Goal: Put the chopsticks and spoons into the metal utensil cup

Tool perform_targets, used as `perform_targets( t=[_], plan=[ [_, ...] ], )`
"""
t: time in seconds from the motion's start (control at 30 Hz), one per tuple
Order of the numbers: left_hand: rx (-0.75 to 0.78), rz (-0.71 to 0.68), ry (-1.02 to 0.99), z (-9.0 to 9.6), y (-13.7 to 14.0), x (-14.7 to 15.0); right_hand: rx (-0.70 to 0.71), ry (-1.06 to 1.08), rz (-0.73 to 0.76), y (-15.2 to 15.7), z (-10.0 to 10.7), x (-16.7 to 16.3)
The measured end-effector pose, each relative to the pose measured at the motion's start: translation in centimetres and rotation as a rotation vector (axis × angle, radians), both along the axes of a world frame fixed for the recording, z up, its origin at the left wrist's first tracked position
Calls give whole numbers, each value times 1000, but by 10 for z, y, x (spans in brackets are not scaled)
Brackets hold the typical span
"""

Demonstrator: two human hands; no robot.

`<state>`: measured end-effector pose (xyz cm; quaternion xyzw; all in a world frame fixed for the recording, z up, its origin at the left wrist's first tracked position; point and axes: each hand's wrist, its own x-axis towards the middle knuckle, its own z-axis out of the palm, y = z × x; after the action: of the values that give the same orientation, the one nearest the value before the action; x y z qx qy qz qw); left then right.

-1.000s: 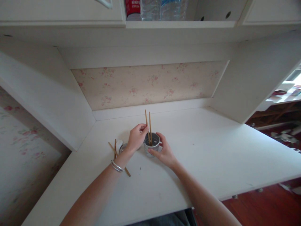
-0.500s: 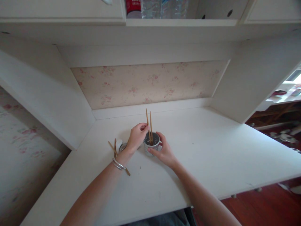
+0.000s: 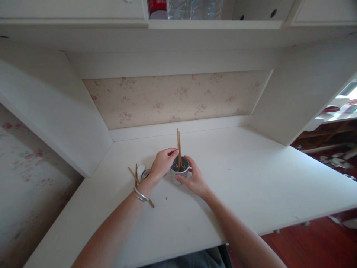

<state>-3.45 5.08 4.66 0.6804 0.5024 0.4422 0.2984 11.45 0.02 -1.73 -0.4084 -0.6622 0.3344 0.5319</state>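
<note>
A small light-grey cup (image 3: 178, 179) with holes in its bottom stands on the white desktop. Two wooden chopsticks (image 3: 180, 143) rise from it, nearly upright and close together. My left hand (image 3: 165, 160) pinches a chopstick above the rim, thumb and fingers closed. Around the cup's right side curls my right hand (image 3: 194, 179), thumb in front and fingers behind. Left of my left wrist lie more chopsticks (image 3: 132, 173), crossed and partly hidden under the forearm. Beside them are a white spoon (image 3: 141, 170) and a round metal item (image 3: 145, 174), partly covered by my wrist.
The white desktop (image 3: 240, 167) runs between two side panels (image 3: 309, 82). Overhead is a shelf (image 3: 214, 25) with clear plastic bottles (image 3: 195, 9) and a red-labelled container (image 3: 158, 8). Floral wallpaper (image 3: 173, 95) covers the back.
My left hand has moved slightly right, bringing the chopstick it pinches closer to the other one in the cup. My right hand stays around the cup.
</note>
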Motion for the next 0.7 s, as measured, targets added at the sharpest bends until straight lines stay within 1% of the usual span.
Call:
perform_targets(
  t=[0.27, 0.4, 0.5, 0.7],
  plan=[
    [-23, -32, 1, -3, -1, 0, -4, 12, 8, 0, 0, 0],
    [-79, -8, -84, -5, -5, -2, -37, 31, 8, -1, 0, 0],
    [-122, -3, -138, -5, -15, -8, -68, 62, 21, -1, 0, 0],
    [-226, -104, -268, -12, -52, -17, -89, 77, 33, -3, 2, 0]
  ],
)
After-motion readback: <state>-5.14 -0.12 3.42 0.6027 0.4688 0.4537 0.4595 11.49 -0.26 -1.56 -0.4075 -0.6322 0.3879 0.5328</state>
